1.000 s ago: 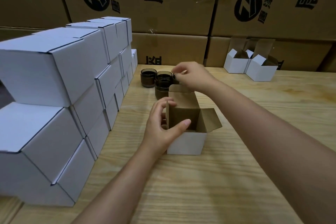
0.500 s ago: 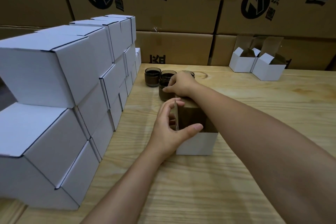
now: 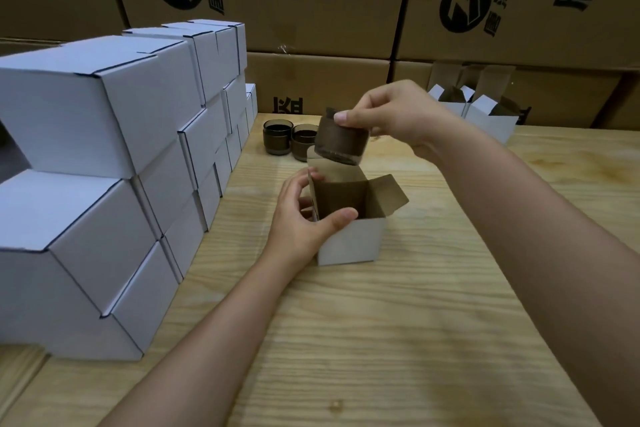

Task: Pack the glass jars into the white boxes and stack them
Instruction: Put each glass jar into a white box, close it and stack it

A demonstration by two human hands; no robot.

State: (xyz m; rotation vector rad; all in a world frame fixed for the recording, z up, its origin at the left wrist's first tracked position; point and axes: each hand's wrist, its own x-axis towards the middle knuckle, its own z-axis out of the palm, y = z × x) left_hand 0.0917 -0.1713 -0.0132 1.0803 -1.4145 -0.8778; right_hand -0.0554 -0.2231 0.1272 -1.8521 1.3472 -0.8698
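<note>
Big brown cartons (image 3: 311, 10) with round black logos and black Chinese signs stand behind a pale wooden table (image 3: 381, 340), and a tall stack of shut white boxes (image 3: 104, 149) fills its left side. Two spare open boxes (image 3: 491, 120) sit far back on the right, and two dark glass jars (image 3: 277, 139) stand side by side near the stack. The left hand (image 3: 301, 222) curls round the left corner of the open white box (image 3: 349, 241) in the middle, while the right hand (image 3: 398, 114) pinches a brown glass jar (image 3: 341, 142) by its top, tilted in the air just above that box.
</note>
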